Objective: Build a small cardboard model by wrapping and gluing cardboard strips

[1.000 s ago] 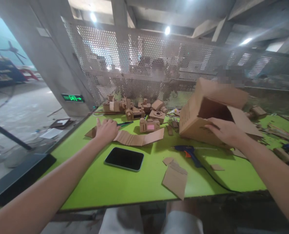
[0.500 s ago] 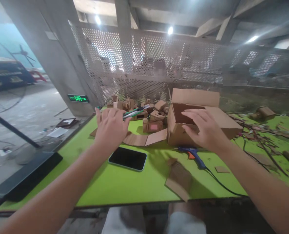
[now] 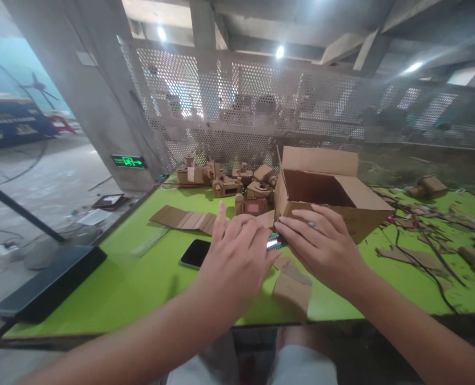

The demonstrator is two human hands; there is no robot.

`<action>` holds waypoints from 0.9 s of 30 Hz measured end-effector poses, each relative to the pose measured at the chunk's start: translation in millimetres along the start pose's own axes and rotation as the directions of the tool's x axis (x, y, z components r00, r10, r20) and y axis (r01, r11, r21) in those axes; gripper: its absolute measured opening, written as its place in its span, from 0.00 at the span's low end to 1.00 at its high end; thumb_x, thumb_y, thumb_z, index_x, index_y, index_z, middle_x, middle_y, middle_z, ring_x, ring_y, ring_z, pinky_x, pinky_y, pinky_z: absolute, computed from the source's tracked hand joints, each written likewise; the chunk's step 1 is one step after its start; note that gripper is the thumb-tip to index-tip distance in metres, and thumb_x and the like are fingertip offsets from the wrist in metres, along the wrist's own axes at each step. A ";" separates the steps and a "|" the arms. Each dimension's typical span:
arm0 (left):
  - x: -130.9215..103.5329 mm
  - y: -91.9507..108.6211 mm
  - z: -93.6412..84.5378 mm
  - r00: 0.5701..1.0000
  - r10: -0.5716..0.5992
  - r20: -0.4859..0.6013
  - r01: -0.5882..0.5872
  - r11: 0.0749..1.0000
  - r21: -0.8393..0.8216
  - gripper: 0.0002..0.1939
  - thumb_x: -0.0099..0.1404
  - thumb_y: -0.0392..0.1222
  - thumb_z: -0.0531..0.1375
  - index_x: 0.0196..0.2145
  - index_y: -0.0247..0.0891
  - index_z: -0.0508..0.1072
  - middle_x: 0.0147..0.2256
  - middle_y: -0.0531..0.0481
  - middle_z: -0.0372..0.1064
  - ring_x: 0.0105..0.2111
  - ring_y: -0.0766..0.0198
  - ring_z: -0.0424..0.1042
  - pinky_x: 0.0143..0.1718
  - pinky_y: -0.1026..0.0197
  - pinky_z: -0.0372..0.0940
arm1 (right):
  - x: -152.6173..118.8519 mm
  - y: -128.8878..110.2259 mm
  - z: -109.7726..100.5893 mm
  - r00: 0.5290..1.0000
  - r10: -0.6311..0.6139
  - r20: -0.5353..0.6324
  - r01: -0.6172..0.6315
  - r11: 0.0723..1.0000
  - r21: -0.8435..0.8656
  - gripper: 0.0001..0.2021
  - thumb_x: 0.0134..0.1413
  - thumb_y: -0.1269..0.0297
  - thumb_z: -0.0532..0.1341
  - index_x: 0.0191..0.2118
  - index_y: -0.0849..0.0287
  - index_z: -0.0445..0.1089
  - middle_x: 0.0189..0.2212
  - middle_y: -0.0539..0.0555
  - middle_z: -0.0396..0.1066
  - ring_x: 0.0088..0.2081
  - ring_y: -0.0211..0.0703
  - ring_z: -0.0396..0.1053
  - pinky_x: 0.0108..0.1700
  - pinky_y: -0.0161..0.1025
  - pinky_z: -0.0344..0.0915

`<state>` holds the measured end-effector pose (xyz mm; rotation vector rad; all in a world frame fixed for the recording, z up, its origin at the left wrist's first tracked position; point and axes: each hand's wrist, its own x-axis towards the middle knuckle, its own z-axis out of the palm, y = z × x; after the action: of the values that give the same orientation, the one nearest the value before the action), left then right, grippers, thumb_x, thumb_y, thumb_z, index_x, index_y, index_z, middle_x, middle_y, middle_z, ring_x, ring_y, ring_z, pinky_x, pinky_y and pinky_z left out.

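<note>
My left hand [image 3: 237, 256] is closed around a slim green and dark utility knife [image 3: 274, 242]; only a short stretch with a pale patch shows past the fingers. Its forefinger points up. My right hand [image 3: 321, 238] has its fingers together at the knife's dark far end, in front of the cardboard box [image 3: 317, 187]. A phone [image 3: 194, 253] lies partly hidden behind my left hand. Below both hands, a bent cardboard piece [image 3: 293, 291] rests on the green table [image 3: 133, 299]. To the left lies a creased cardboard strip [image 3: 181, 218].
Several small cardboard camera models [image 3: 227, 186] stand at the back. A clear ruler [image 3: 151, 243] lies left of the phone. Cardboard scraps [image 3: 417, 262] and a black cable [image 3: 433, 278] spread over the right side. A dark lamp base [image 3: 48, 283] sits at the left edge.
My left hand has moved right and down with the knife; my right hand has come down to meet it. The blue glue gun no longer shows in front of the box.
</note>
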<state>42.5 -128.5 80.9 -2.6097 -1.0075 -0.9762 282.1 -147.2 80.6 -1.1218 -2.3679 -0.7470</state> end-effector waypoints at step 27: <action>47.8 5.1 42.8 0.944 -0.268 0.191 0.327 0.691 -0.645 0.13 0.70 0.53 0.64 0.38 0.41 0.79 0.42 0.44 0.82 0.43 0.52 0.79 0.48 0.47 0.74 | -4.4 37.8 -11.8 0.740 0.583 0.335 -0.617 0.392 0.682 0.20 0.75 0.44 0.53 0.54 0.52 0.69 0.45 0.58 0.80 0.42 0.50 0.79 0.45 0.46 0.76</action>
<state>94.4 -90.5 78.7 -3.1293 -1.3329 -1.5770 316.4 -137.0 98.2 -1.4057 -1.7058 0.5371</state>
